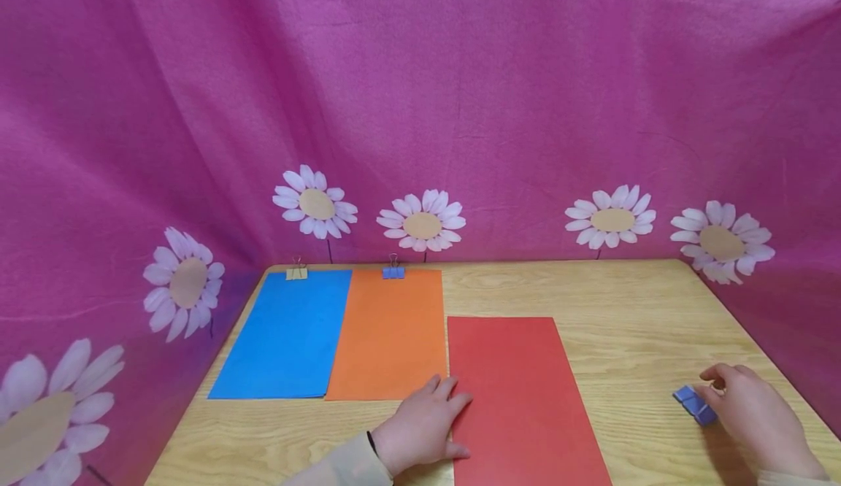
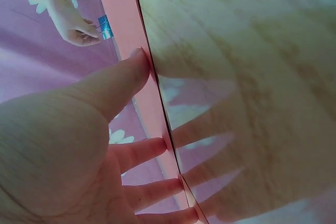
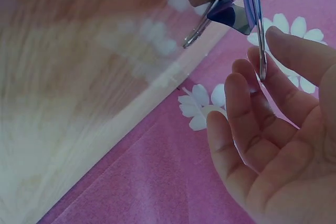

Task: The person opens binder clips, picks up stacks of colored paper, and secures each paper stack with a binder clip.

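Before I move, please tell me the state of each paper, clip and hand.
Red paper: flat, no clip visible.
Near blue clip: off the papers.
Left hand: touching the red paper.
Right hand: pinching the near blue clip's handle.
Blue paper: flat, clipped.
Orange paper: flat, clipped.
Yellow clip: on the blue paper's far edge.
Far blue clip: on the orange paper's far edge.

We are finding passage between red sheet (image 1: 512, 384) and near blue clip (image 1: 695, 404); left hand (image 1: 420, 425) is blocking the sheet's left edge.
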Demonstrator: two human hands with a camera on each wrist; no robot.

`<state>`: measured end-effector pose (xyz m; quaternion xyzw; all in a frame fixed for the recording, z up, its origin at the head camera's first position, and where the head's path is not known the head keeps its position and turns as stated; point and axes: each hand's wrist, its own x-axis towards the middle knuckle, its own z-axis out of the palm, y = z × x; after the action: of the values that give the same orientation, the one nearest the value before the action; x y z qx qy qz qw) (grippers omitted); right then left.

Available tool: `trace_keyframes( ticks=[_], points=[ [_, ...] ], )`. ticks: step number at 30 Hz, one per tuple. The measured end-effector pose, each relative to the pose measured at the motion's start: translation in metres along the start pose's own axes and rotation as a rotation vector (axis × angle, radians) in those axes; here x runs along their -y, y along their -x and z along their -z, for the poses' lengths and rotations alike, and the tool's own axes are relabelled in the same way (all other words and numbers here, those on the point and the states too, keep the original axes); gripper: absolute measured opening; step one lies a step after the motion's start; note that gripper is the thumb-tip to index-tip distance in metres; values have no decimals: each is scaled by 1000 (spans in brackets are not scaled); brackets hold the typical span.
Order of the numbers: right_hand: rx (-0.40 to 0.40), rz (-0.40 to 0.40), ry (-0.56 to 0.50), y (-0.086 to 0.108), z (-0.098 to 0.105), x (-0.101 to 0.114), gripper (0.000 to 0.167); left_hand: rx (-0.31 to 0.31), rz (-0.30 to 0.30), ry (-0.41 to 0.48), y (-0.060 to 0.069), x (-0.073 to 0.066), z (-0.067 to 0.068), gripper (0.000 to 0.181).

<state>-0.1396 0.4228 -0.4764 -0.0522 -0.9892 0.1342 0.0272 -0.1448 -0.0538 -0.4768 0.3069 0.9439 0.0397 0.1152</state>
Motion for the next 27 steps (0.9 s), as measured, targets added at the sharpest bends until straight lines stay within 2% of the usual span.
trace_keyframes(
  ticks=[7,13,20,27],
  points=[
    [35,6,-14,-3,-4,-3,28,-29,-6,-23,1,0,-2,76],
    [88,-26,-11,-3,-4,-5,29,-28,0,-25,1,-1,-3,76],
    [-34,5,-14,4,-2,-10,25,-23,-2,-26,0,0,-4,76],
    [-35,-23,-27,6,0,-12,21,-26,-8,-22,0,0,-4,76]
  ],
)
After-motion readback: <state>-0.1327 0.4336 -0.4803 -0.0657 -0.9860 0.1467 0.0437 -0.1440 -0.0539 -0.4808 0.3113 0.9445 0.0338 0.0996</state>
